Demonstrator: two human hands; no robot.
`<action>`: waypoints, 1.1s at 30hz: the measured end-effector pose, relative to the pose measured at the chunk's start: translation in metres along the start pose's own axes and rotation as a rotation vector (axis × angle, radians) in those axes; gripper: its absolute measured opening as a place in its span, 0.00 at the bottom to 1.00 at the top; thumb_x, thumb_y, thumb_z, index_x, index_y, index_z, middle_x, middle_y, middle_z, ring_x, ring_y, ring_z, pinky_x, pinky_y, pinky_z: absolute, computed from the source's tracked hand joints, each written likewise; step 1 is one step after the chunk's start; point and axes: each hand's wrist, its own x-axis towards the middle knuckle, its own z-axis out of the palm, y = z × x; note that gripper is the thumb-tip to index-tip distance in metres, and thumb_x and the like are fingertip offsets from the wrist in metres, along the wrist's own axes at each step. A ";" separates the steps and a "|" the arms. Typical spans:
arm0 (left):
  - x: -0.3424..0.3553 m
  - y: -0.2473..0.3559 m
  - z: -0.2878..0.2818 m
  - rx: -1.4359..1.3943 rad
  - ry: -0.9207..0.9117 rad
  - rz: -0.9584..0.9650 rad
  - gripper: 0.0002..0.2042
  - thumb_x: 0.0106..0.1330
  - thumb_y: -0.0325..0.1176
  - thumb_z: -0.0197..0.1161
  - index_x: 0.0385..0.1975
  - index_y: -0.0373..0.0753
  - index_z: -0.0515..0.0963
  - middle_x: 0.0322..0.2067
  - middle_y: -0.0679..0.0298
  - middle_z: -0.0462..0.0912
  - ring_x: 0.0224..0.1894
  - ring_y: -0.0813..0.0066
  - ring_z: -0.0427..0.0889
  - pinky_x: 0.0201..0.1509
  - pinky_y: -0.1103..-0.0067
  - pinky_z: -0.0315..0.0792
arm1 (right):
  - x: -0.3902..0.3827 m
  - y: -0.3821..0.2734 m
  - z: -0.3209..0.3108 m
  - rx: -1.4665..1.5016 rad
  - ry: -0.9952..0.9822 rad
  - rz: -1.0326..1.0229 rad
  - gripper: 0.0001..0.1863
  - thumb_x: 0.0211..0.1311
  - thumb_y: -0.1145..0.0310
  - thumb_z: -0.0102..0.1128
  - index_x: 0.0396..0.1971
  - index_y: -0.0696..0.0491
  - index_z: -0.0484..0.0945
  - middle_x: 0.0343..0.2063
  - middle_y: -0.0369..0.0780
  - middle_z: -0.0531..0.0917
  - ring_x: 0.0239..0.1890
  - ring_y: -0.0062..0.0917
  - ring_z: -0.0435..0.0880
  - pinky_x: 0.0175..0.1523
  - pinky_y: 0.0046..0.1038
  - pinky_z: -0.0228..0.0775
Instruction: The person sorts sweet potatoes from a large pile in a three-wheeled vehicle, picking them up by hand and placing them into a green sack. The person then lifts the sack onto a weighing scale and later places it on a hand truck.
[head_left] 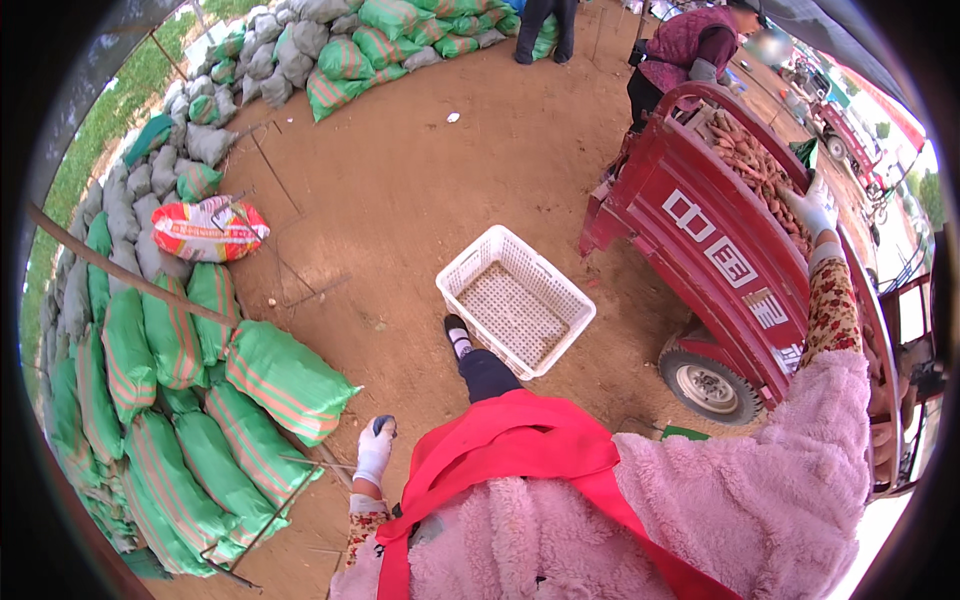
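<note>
My left hand [374, 450], in a white glove with dark fingertips, hangs low beside the green sacks. Its fingers are curled in, and nothing shows in them. My right hand [815, 208], in a pale glove, reaches over the side of a red three-wheeled cart [690, 215], with thumb and fingers apart. It is at the heap of sweet potatoes [750, 160] in the cart bed; the sweet potatoes right under the palm are hidden. A white plastic crate [575, 325] with a lattice bottom stands on the dirt by my foot, holding nothing.
Full green striped sacks [290, 380] and grey sacks [207, 145] line the left and back. A red and white sack [210, 230] lies among them. Thin metal rods [270, 170] stick out there. A person [685, 60] bends over the cart's far end; another person's legs [545, 30] stand behind.
</note>
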 end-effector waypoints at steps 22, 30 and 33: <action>0.054 -0.028 -0.032 0.222 -0.108 -0.152 0.11 0.64 0.38 0.62 0.35 0.37 0.82 0.26 0.66 0.82 0.27 0.77 0.79 0.32 0.77 0.73 | 0.003 0.006 0.015 0.016 0.051 0.013 0.40 0.57 0.43 0.58 0.68 0.42 0.60 0.61 0.45 0.71 0.65 0.41 0.68 0.68 0.45 0.57; 0.020 -0.033 -0.052 0.322 -0.150 -0.120 0.13 0.64 0.41 0.61 0.33 0.36 0.82 0.24 0.66 0.82 0.28 0.77 0.79 0.34 0.76 0.74 | 0.015 0.023 0.034 -0.005 0.065 0.021 0.35 0.61 0.52 0.59 0.68 0.41 0.59 0.61 0.43 0.71 0.64 0.41 0.68 0.68 0.43 0.56; 0.011 -0.002 -0.024 0.181 -0.053 -0.087 0.13 0.64 0.42 0.61 0.30 0.36 0.80 0.23 0.66 0.81 0.26 0.77 0.77 0.33 0.76 0.73 | 0.022 0.031 0.039 -0.014 0.076 -0.038 0.35 0.63 0.53 0.58 0.69 0.41 0.59 0.60 0.44 0.72 0.64 0.41 0.68 0.68 0.43 0.57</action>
